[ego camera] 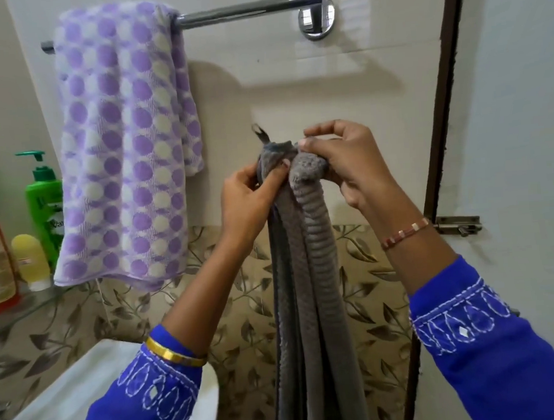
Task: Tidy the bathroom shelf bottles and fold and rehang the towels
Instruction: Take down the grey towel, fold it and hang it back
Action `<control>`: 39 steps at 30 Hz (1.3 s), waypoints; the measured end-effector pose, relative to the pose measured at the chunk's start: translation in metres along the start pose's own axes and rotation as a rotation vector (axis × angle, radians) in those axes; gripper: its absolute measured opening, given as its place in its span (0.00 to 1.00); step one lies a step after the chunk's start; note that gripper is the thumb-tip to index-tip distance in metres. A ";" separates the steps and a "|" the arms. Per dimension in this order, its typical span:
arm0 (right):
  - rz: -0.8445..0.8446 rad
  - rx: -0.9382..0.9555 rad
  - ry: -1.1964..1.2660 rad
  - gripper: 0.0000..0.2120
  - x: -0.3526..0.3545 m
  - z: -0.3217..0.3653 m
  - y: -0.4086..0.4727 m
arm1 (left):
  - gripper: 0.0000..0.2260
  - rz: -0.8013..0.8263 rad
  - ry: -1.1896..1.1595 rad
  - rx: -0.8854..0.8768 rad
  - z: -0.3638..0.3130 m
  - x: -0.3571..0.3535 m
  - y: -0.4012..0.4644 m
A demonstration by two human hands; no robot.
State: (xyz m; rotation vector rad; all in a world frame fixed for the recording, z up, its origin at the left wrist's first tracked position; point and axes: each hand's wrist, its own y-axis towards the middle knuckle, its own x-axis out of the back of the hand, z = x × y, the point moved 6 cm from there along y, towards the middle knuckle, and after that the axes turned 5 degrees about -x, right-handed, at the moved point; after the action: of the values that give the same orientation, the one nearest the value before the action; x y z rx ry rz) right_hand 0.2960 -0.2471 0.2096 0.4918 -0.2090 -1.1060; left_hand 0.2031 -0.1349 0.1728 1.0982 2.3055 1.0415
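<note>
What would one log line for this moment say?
step: hanging towel | left hand: gripping bunched grey ribbed towel | right hand: pinching its top at dark wall hook | lilac dotted towel: on chrome bar

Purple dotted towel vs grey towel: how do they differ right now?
The purple dotted towel is draped over the chrome towel bar; the grey towel hangs bunched at a wall hook. The dotted one spreads wide and flat; the grey one falls as a narrow ribbed rope. Nothing touches the dotted towel; the left hand and right hand grip the grey towel's top. Both hang on the same wall.
</note>
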 end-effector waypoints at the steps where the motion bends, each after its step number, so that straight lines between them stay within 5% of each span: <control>1: -0.002 0.032 -0.005 0.07 -0.001 0.008 0.001 | 0.06 0.034 -0.030 -0.005 -0.004 -0.002 0.002; 6: 0.104 0.165 0.012 0.08 -0.012 0.035 0.002 | 0.27 0.150 -0.029 -0.025 -0.012 -0.013 0.009; 10: 0.205 0.204 0.125 0.10 -0.011 0.035 -0.001 | 0.16 0.003 -0.112 0.029 -0.013 0.001 0.024; 15: -0.169 0.450 -0.225 0.22 0.011 0.010 -0.009 | 0.08 -0.074 -0.321 0.205 -0.001 0.005 0.030; 19: -0.075 0.124 -0.103 0.45 0.015 -0.043 -0.001 | 0.10 -0.063 -0.443 0.213 -0.005 0.007 0.039; 22: 0.081 -0.012 0.118 0.38 0.010 -0.058 0.004 | 0.09 0.000 -0.434 0.194 -0.009 0.009 0.045; 26: -0.073 0.103 0.249 0.14 0.013 -0.040 0.012 | 0.04 0.005 -0.346 0.136 -0.005 0.023 0.048; 29: -0.177 0.189 0.243 0.11 0.012 -0.023 0.014 | 0.19 0.120 -0.153 0.129 0.018 0.032 0.026; 31: -0.198 0.249 0.213 0.09 0.008 -0.014 0.013 | 0.17 0.194 -0.117 0.189 0.035 0.030 0.007; 35: -0.261 0.366 0.024 0.17 -0.002 -0.003 0.007 | 0.03 0.018 -0.239 0.218 0.045 0.033 0.014; 39: -0.465 0.670 -0.418 0.34 -0.003 0.016 -0.013 | 0.06 -0.088 -0.352 0.254 0.041 0.024 0.031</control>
State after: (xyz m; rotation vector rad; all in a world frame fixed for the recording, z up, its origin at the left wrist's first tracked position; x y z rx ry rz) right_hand 0.2778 -0.2537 0.2180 0.9306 -0.8841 -1.5893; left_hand 0.2289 -0.0844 0.1687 1.1546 2.2099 0.4837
